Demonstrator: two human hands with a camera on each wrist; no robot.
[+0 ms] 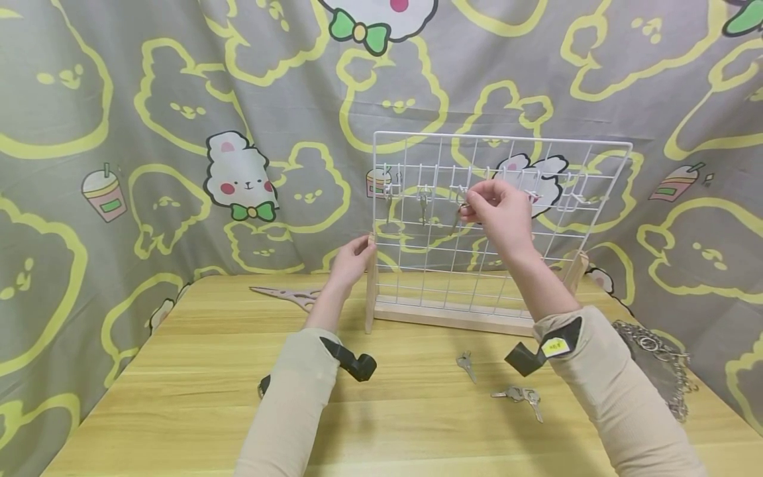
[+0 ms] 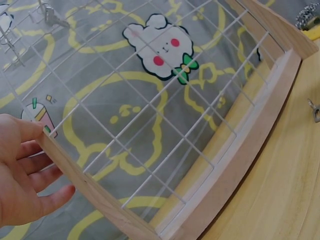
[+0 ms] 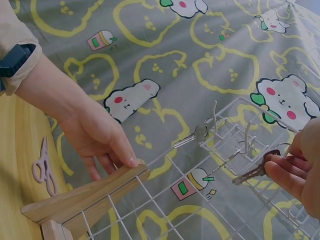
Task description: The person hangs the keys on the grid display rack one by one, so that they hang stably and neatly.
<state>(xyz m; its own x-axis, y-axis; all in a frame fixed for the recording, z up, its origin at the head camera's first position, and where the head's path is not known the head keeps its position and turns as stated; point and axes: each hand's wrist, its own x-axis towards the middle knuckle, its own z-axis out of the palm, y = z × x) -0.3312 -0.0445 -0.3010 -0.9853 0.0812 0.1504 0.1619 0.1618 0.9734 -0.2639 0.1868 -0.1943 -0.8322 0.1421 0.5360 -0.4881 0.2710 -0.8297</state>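
Observation:
A white wire grid rack [image 1: 453,134] stands in a wooden base [image 1: 441,318]. My left hand [image 1: 350,262] grips the top of its left wooden post [image 1: 371,291], thumb on the near side and fingers behind. With thumb and fingertips, my right hand [image 1: 503,212] pinches a key [image 3: 250,174] with a dark head, right beside the hooks on the grid. One silvery key [image 3: 192,136] hangs from the leftmost hook, and another key [image 1: 424,205] hangs from the hook to its right. My right fingers partly hide the held key in the head view.
Loose keys [image 1: 467,366] lie on the wooden table [image 1: 197,397] before the rack, with more keys [image 1: 515,394] nearer me. Pinkish scissors [image 1: 286,293] lie behind my left forearm. A heap of metal chain [image 1: 673,361] is at the right edge. A patterned curtain [image 1: 310,106] hangs behind.

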